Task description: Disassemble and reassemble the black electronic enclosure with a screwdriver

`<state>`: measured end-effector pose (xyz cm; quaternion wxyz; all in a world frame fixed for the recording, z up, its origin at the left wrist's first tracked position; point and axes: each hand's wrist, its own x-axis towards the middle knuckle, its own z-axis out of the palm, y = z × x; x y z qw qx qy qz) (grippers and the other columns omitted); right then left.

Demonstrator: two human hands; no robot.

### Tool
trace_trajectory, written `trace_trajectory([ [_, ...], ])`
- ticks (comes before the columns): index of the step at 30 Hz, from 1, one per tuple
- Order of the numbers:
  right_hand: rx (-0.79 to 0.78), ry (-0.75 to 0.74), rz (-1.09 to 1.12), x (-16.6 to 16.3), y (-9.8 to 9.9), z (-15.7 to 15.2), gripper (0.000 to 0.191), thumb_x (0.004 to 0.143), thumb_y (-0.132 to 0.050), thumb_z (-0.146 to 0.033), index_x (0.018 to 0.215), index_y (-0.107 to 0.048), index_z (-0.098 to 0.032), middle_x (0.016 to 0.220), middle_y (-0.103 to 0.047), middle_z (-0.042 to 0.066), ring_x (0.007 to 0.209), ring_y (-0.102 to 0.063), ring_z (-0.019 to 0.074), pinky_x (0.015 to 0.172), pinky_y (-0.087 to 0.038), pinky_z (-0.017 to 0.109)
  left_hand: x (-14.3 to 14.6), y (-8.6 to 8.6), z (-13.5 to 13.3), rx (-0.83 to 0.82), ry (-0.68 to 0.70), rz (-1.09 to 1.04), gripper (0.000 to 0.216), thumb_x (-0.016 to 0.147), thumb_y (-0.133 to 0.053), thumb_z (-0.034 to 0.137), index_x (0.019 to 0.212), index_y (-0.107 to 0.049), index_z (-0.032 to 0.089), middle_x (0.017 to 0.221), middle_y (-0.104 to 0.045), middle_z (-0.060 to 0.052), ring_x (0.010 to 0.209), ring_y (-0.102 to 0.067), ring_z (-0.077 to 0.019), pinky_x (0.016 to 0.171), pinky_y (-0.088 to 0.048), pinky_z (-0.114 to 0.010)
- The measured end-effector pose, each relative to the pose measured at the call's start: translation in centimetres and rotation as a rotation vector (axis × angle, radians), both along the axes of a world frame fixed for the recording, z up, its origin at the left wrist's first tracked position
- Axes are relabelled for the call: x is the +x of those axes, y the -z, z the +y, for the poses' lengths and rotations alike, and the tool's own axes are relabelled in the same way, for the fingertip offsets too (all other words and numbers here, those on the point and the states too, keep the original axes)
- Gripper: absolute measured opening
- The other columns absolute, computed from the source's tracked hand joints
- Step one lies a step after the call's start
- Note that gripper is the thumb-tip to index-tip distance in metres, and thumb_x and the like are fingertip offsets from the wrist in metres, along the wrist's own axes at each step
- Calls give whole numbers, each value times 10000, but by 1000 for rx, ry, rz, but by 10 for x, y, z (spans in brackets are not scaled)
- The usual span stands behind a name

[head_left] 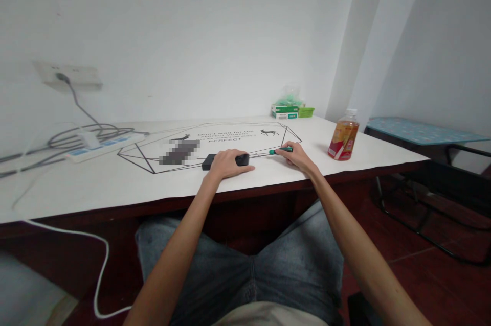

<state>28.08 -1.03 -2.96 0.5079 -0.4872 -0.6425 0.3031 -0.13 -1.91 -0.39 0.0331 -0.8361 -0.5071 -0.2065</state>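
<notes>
A black rectangular box (207, 162) lies on the white table mat. My left hand (227, 163) is closed over its middle, with the fingers across the top and the thumb along the near side. What kind of device the box is, I cannot tell. To the right, my right hand (297, 156) grips a green-and-black handled screwdriver (273, 152) that points left toward the box. The thin shaft is hard to make out. Small dark bits (257, 155), perhaps screws, lie between the box and the screwdriver.
A bottle of reddish drink (343, 136) stands upright at the right. Small green-and-white boxes (284, 112) sit at the back. On the left are a power strip (105, 147) and coiled cables (88, 133). A pixelated dark patch (179, 152) lies left of the box.
</notes>
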Motion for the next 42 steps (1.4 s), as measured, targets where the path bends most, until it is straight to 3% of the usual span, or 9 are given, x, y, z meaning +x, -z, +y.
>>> trace_trajectory([
  [4, 117, 140, -250, 2, -1, 2, 594, 820, -580, -738, 575, -554, -198, 491, -493, 11, 529, -452, 142, 530, -319, 289, 1, -1, -1, 0, 1, 4, 711, 778, -633, 772, 1281, -717, 277, 1314, -717, -62, 1213, -643, -329, 1053, -474, -429],
  [6, 159, 166, -288, 1, -2, 2, 603, 843, -539, -738, 587, -575, -194, 533, -524, 25, 584, -485, 158, 553, -333, 287, 1, -2, -2, -4, 4, 3, 702, 782, -639, 761, 1281, -717, 273, 1315, -717, -62, 1214, -644, -328, 1052, -475, -429],
  [12, 4, 16, -20, -1, -1, -1, 548, 628, -804, -682, 822, -562, -230, 511, -465, -68, 459, -386, 113, 466, -285, 254, 1, -2, -3, -7, -5, 4, 705, 782, -634, 764, 1287, -711, 279, 1330, -709, -66, 1223, -638, -332, 1057, -468, -434],
  [17, 103, 127, -248, 2, -1, 2, 582, 793, -616, -744, 583, -546, -205, 478, -470, -6, 520, -436, 134, 522, -317, 281, 2, -2, -2, -8, 0, 10, 684, 785, -627, 769, 1276, -711, 300, 1327, -711, -50, 1215, -641, -321, 1046, -470, -430],
  [20, 159, 158, -321, 2, -3, 2, 609, 858, -509, -742, 585, -574, -202, 562, -538, 23, 613, -494, 160, 577, -338, 285, 2, -3, -3, -5, 1, 6, 684, 783, -630, 769, 1272, -712, 297, 1328, -711, -52, 1219, -640, -317, 1047, -468, -427],
  [24, 90, 61, -134, 1, -2, 0, 473, 725, -733, -663, 814, -604, -217, 623, -573, -19, 564, -467, 136, 549, -345, 268, 2, -3, -3, -12, -9, 8, 701, 782, -631, 768, 1278, -711, 279, 1335, -708, -62, 1219, -641, -321, 1050, -467, -430],
  [27, 14, 29, -40, 1, 0, -1, 504, 633, -825, -620, 786, -553, -224, 548, -507, -54, 478, -403, 111, 490, -303, 261, 1, -2, -3, -9, -1, 7, 705, 785, -631, 763, 1281, -711, 268, 1330, -709, -68, 1217, -642, -325, 1050, -469, -436],
  [35, 128, 179, -366, 4, -1, 4, 602, 863, -547, -712, 622, -677, -175, 560, -594, 39, 620, -523, 171, 576, -328, 291, 2, -2, -2, -13, -2, 1, 697, 783, -638, 758, 1285, -709, 280, 1335, -707, -61, 1230, -635, -321, 1058, -468, -432],
  [42, 92, 123, -82, 2, 0, 1, 552, 819, -581, -728, 622, -560, -213, 486, -446, -22, 479, -396, 132, 508, -280, 282, 1, -2, -2, -16, -8, -3, 696, 777, -645, 760, 1280, -716, 284, 1332, -707, -58, 1230, -635, -333, 1057, -473, -429],
])
